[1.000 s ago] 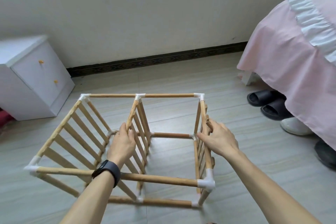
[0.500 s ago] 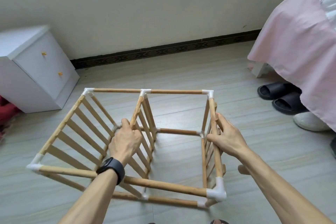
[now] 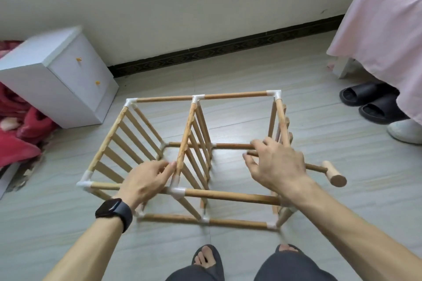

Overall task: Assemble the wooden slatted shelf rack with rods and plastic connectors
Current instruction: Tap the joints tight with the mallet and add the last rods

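Standing over the rack [image 3: 228,196], I see it on the pale floor [image 3: 228,70] in the middle of the room, just beyond my feet [image 3: 206,259]. Three slatted panels stand on edge, left, middle and right, tied together by rods set into white connectors [image 3: 177,191] at the corners.

My left hand [image 3: 143,182] reaches to the near end of the middle panel. Its fingers [image 3: 170,167] are nearly straight, the tips against the top rail just above the connector, not wrapped round it. A dark watch [image 3: 113,210] sits on that wrist, its face blank.

My right hand [image 3: 278,166] hangs over the right half of the rack, near the right panel, fingers spread and loosely bent, gripping nothing. A wooden mallet [image 3: 334,174] lies across beneath it, head to the right outside the panel. I cannot tell whether my palm touches the handle.

Far left, a white cabinet [image 3: 68,89] stands against the wall, both drawers closed, each with a small orange knob. Red cloth [image 3: 20,125] is heaped beside it. Far right, a pink bedcover [image 3: 383,29] hangs down over black slippers [image 3: 370,102].
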The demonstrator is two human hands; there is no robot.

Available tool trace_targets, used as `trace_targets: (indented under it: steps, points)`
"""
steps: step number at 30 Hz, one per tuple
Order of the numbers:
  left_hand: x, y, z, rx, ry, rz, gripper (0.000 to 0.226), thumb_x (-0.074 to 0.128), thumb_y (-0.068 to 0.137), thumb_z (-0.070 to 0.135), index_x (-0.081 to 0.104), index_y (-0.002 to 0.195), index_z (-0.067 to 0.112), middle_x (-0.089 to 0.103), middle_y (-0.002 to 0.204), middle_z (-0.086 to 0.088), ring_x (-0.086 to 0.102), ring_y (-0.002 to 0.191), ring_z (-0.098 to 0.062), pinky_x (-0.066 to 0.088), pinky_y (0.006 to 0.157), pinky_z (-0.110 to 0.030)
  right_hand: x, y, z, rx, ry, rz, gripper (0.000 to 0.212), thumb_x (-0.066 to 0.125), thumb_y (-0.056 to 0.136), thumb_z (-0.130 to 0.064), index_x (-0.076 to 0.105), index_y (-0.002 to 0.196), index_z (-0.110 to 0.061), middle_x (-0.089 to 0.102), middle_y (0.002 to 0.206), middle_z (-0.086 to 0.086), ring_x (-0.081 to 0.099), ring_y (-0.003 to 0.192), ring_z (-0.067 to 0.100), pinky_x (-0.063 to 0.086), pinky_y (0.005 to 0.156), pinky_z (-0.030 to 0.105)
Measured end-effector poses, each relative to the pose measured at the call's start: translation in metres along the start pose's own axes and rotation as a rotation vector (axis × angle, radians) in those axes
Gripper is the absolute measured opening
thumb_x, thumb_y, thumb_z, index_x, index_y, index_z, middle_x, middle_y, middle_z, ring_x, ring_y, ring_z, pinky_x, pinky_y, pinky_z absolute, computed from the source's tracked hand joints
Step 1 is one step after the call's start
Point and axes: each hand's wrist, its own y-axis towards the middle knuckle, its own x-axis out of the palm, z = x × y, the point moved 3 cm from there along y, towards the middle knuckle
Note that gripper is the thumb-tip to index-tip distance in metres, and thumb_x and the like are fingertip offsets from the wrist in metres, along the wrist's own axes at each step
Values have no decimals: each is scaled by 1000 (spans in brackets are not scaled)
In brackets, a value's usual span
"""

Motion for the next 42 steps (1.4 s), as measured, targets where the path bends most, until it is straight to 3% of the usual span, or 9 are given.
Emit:
trace_targets:
  steps: [2, 4, 6, 10, 14, 22, 28, 35, 42]
  points:
    - [-4, -33, -25, 97, 94, 121, 69, 15, 91, 79, 68, 86, 36, 61, 74, 14, 55, 73, -7, 48, 71, -33, 4, -27, -29, -152, -2, -99, 60, 27, 90, -78, 62, 112, -35, 63, 100, -9, 67, 85, 23, 42, 62, 38]
    - [-1, -61, -45, 187, 190, 230, 57, 26, 94, 72, 69, 102, 35, 63, 89, 16, 57, 85, -10, 46, 82, -34, 17, -48, -48, -269, 10, -265, 69, 25, 83, -88, 61, 110, -36, 63, 95, -9, 65, 83, 21, 38, 59, 34]
    - [7, -74, -52, 229, 282, 306, 56, 31, 97, 65, 69, 111, 26, 66, 96, 7, 59, 89, -18, 47, 86, -37, 27, -58, -54, -331, -22, -317, 58, 32, 89, -82, 59, 108, -34, 66, 95, -7, 65, 87, 23, 40, 62, 34]
    - [4, -68, -34, 210, 429, 306, 74, 11, 102, 60, 70, 106, 17, 63, 83, -3, 59, 76, -25, 49, 74, -39, 29, -49, -45, -301, -80, -220, 46, 29, 100, -69, 55, 107, -32, 65, 95, -6, 63, 85, 24, 31, 59, 33]
    - [-5, -48, -6, 123, 414, 253, 56, 21, 98, 59, 58, 123, 26, 58, 93, -1, 55, 87, -23, 42, 84, -37, 9, -24, -24, -237, -119, -130, 39, 30, 101, -66, 47, 111, -33, 64, 98, -4, 65, 86, 29, 39, 62, 35]
    - [-75, 21, 69, 187, 137, 545, 39, 42, 101, 51, 65, 122, 28, 60, 95, -4, 53, 92, -25, 31, 89, -40, -72, 62, 26, -39, -43, 57, 40, 27, 101, -66, 50, 115, -38, 51, 106, -2, 63, 85, 29, 46, 65, 39]
    - [-89, 83, 86, 215, 117, 472, 39, 32, 102, 57, 59, 116, 34, 48, 87, 8, 45, 86, -17, 29, 83, -35, -76, 120, 52, 5, 66, -14, 43, 26, 99, -69, 52, 119, -41, 49, 107, -3, 61, 87, 24, 57, 76, 46]
    - [-54, 151, 81, 181, 174, 453, 63, 11, 93, 64, 60, 114, 30, 47, 86, 7, 42, 80, -17, 27, 77, -33, -27, 181, 69, 45, 47, -101, 40, 22, 100, -68, 50, 115, -42, 49, 110, -5, 60, 80, 17, 53, 66, 39]
    - [-12, 192, 71, 126, 239, 348, 43, 26, 102, 61, 57, 114, 34, 50, 91, 6, 46, 87, -19, 31, 84, -34, 23, 200, 81, 100, -1, -245, 46, 23, 104, -61, 55, 118, -32, 52, 116, 3, 58, 98, 30, 50, 83, 44]
